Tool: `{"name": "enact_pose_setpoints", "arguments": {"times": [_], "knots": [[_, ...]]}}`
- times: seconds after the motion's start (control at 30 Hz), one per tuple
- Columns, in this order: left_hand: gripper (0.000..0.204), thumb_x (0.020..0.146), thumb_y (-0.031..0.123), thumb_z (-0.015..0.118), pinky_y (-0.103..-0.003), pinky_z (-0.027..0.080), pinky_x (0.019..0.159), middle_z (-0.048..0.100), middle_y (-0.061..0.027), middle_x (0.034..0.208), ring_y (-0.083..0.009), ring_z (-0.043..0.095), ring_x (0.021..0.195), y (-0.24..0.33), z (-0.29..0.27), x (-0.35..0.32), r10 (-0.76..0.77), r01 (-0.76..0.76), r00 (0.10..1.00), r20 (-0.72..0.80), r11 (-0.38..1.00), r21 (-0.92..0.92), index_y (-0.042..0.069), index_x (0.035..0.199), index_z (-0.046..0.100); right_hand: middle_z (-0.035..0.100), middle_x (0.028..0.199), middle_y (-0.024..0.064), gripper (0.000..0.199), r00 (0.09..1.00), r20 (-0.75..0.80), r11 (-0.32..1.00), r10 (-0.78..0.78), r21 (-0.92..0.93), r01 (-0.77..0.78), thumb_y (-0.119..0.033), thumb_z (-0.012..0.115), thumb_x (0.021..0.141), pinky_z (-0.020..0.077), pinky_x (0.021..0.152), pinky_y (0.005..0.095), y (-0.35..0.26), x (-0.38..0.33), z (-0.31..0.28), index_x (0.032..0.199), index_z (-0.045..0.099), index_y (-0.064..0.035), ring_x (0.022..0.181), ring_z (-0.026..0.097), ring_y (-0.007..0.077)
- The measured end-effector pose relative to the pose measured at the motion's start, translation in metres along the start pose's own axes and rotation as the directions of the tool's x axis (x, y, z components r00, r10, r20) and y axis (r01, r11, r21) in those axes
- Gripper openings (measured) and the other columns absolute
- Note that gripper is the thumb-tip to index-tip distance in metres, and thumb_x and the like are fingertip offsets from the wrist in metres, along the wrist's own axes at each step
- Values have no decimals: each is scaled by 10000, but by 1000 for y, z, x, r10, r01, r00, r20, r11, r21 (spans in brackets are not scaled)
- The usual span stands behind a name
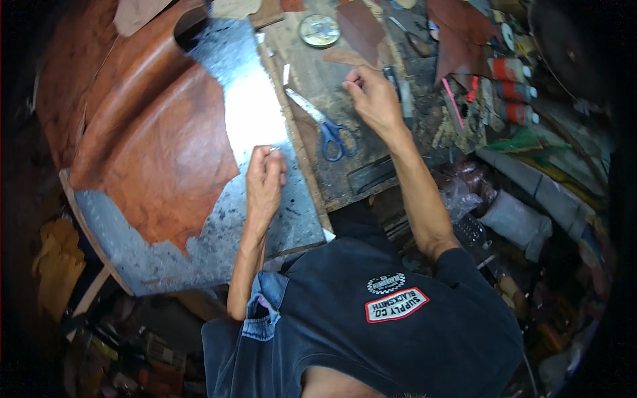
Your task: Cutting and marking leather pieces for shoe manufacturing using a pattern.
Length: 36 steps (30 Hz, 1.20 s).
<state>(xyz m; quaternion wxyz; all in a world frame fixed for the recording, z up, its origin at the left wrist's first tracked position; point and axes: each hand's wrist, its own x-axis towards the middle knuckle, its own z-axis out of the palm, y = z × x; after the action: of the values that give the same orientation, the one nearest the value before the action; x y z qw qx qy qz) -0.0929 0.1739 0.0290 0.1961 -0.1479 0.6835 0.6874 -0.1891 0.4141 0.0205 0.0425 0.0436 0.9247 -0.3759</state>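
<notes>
My left hand [265,178] is closed, fingers curled in, above the shiny grey metal sheet [292,222]. A small pale glint shows at its fingertips, too small to name. Beside it lies a large reddish-brown leather hide [172,146] with a ragged edge and a rolled-up fold. Over the wooden bench [318,83], my right hand [377,99] is bent with thumb and fingers drawn together; whatever they may pinch is hidden. Just beyond it rests a tan leather strip [345,58]. Between the hands lie blue-handled scissors [332,132], apart from both.
A round tin [319,31] and a brown leather piece [361,30] lie at the far side. Red-and-white bottles [511,91] line the right, near a pink stick [453,103] and leather scraps [464,36]. Plastic bags [517,222] crowd the lower right.
</notes>
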Motion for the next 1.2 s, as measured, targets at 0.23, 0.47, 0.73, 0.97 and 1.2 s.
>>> {"name": "enact_pose_setpoints", "arguments": {"times": [0.23,0.47,0.73,0.97,1.2], "knots": [[126,1000,167,492,-205,382,548,503,9,726,-45,438,609,22,6,-2,71,-63,995,71,991,-115,47,964,507,613,866,-2,137,924,381,692,-42,678,-249,-112,608,934,471,624,225,-59,-44,6,1034,621,-20,707,547,69],[134,999,174,499,-206,389,550,516,8,734,-44,457,620,29,7,-5,77,-70,993,86,994,-80,46,962,504,635,927,19,226,860,504,614,-84,705,-354,-127,606,938,487,694,211,-64,-52,3,1108,646,16,763,575,64],[137,999,181,500,-207,387,546,522,5,735,-44,459,614,24,7,-5,74,-64,993,95,993,-100,49,966,506,615,1083,80,314,853,489,436,-183,818,-376,-129,593,942,465,827,232,-69,-61,4,1209,611,36,947,569,100],[148,991,184,515,-240,374,551,494,4,699,-56,431,613,24,7,-5,119,-122,988,94,992,20,38,968,514,659,919,44,266,944,296,686,-143,718,-121,-218,641,935,473,710,209,-75,-58,12,1060,714,4,804,582,76],[118,975,148,524,-261,373,567,483,-7,704,-74,418,636,23,8,-5,142,-149,985,102,987,67,30,971,520,663,855,29,309,911,405,656,-75,708,-261,-269,636,942,450,626,211,-75,-59,15,1051,716,9,703,528,67]]}}
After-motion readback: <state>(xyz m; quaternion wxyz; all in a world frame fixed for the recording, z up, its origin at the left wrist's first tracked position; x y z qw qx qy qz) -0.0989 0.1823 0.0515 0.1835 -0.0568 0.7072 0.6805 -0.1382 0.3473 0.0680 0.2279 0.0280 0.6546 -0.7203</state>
